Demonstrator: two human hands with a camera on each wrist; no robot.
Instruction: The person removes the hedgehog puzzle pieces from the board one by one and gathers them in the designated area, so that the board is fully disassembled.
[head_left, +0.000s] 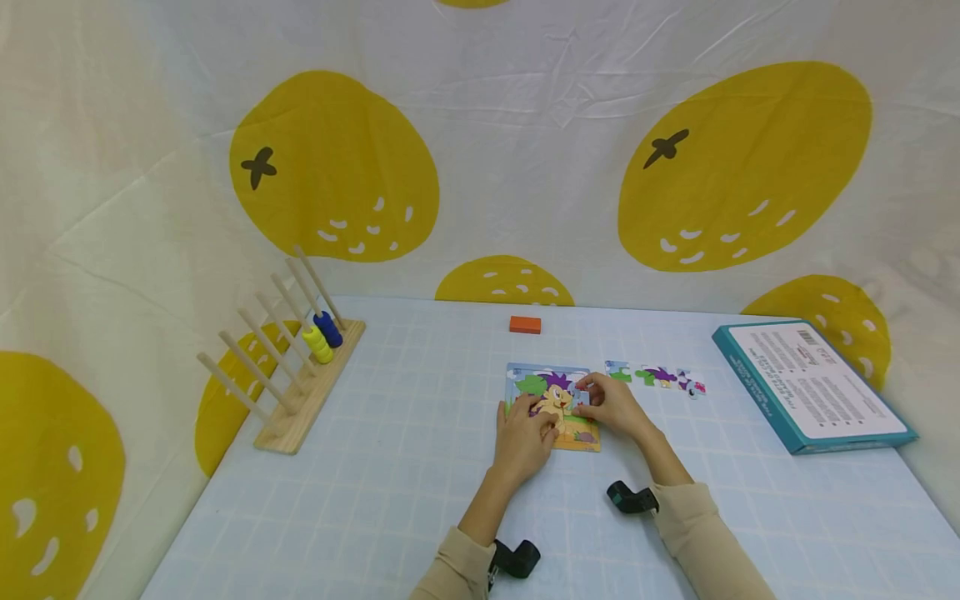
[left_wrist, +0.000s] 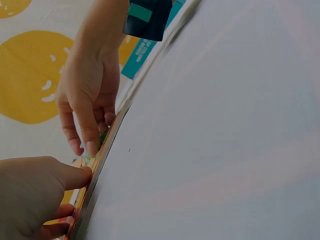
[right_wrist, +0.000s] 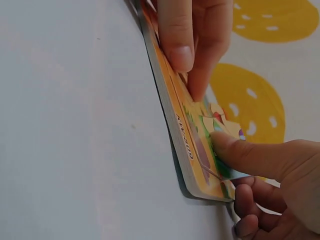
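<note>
A framed jigsaw puzzle [head_left: 577, 443] with a purple-haired cartoon figure lies flat on the table, most of its picture filled. My left hand [head_left: 522, 442] rests over its left part, fingertips touching the picture; the left wrist view shows the left thumb [left_wrist: 77, 176] along the near edge. At the puzzle's right side, my right hand [head_left: 617, 407] pinches a puzzle piece [right_wrist: 232, 172] between thumb and fingers, just over the board. Several loose pieces [head_left: 658, 377] lie in a row beyond the right hand.
A teal-edged box [head_left: 817, 383] lies at the right. On the left stands a wooden peg rack [head_left: 315, 400] with yellow rings [head_left: 317, 344] and blue rings [head_left: 327, 328]. An orange block [head_left: 525, 325] is near the back edge. Fruit-print cloth [head_left: 525, 167] hangs behind.
</note>
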